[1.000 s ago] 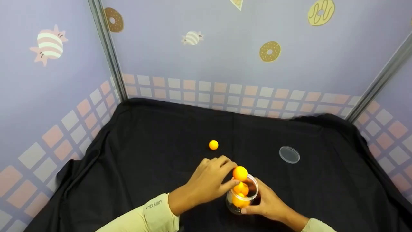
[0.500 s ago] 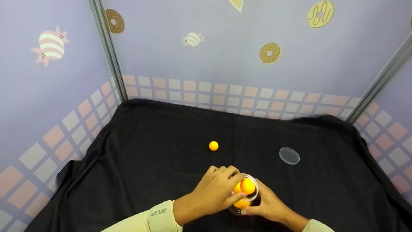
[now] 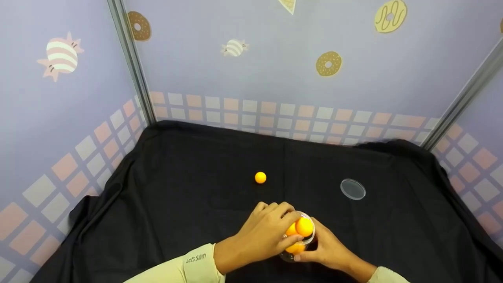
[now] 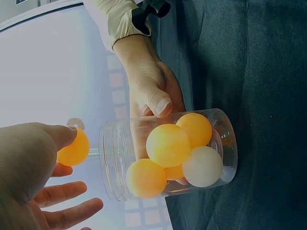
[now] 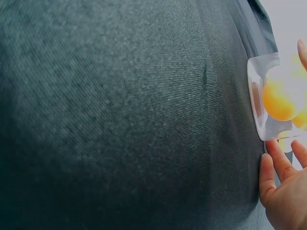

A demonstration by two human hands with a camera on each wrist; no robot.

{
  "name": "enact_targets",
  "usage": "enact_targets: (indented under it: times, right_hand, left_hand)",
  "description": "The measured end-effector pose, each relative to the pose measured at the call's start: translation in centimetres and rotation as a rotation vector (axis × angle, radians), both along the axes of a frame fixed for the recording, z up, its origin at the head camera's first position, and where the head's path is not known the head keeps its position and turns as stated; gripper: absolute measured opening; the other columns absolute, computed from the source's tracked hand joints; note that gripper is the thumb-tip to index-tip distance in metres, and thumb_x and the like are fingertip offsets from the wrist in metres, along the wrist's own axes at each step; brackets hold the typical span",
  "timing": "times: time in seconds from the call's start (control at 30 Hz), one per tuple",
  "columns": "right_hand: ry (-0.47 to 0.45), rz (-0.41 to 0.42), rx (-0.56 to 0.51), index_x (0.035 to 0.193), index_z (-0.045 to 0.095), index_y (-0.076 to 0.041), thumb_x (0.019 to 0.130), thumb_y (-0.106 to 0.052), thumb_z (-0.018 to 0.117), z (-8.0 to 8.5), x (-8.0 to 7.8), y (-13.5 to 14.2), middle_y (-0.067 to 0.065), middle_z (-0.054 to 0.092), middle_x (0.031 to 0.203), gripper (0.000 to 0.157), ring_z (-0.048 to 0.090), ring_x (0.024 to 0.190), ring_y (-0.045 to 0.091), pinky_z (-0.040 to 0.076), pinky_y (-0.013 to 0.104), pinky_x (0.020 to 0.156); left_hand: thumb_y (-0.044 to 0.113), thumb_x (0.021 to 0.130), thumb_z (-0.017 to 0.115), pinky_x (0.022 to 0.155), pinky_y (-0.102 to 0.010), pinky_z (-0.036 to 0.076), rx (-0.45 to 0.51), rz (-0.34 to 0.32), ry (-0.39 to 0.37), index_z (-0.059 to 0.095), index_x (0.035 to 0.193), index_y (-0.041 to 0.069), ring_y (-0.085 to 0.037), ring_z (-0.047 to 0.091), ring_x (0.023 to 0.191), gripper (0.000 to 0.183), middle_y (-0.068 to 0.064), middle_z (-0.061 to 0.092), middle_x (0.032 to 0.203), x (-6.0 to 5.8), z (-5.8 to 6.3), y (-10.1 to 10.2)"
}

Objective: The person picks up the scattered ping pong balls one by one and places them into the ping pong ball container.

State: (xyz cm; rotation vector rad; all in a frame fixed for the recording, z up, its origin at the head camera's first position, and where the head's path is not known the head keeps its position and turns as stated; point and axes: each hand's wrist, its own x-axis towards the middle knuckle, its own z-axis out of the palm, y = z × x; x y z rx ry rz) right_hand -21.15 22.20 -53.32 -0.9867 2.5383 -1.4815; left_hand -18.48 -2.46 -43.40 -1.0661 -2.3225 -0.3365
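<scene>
My right hand [image 3: 332, 247] grips a clear plastic jar [image 4: 223, 127] standing upright on black cloth, its thumb on the near side. Inside the jar lie several orange ping-pong balls [image 4: 168, 145] and a white ball [image 4: 202, 166]. Over the open mouth, my left hand [image 3: 267, 232] pinches another orange ping-pong ball [image 4: 74, 149] between thumb and fingers; in the left wrist view this ball is just outside the rim. The left hand covers part of the jar in the head view. The right wrist view catches only the jar's lower part, beside the right fingers [image 5: 283, 165].
One loose orange ball [image 3: 260, 177] lies on the black cloth [image 3: 196, 173] beyond the hands. A clear round lid [image 3: 353, 189] rests flat to the right. Patterned panels [image 3: 267, 70] stand at the back and sides.
My left hand has moved right and toward me, bringing its orange ball from the jar's far rim to over the mouth. The right hand and jar stay nearly still.
</scene>
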Motion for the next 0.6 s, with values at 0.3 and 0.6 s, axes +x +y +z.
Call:
enact_targets:
  times: [0.3, 0.6]
  right_hand:
    - [0.023, 0.021, -0.018, 0.148, 0.045, -0.025, 0.073, -0.027, 0.091, -0.04, -0.07, -0.12, -0.003, 0.061, 0.133, 0.088, 0.066, 0.113, 0.017, 0.052, 0.028, 0.100]
    - [0.029, 0.003, -0.002, 0.148, 0.046, -0.025, 0.073, -0.031, 0.092, -0.15, -0.06, -0.05, -0.003, 0.058, 0.139, 0.089, 0.063, 0.119, 0.017, 0.049, 0.026, 0.103]
  left_hand:
    - [0.053, 0.093, 0.067, 0.074, -0.028, 0.043, 0.001, 0.000, 0.000, 0.068, 0.120, 0.025, -0.010, 0.063, 0.085, 0.040, 0.007, 0.066, 0.108, -0.03, 0.04, 0.14]
    - [0.055, 0.093, 0.065, 0.073, -0.029, 0.043, -0.029, 0.014, -0.005, 0.067, 0.125, 0.025, -0.010, 0.063, 0.084, 0.043, 0.007, 0.065, 0.109, -0.20, -0.17, -0.04]
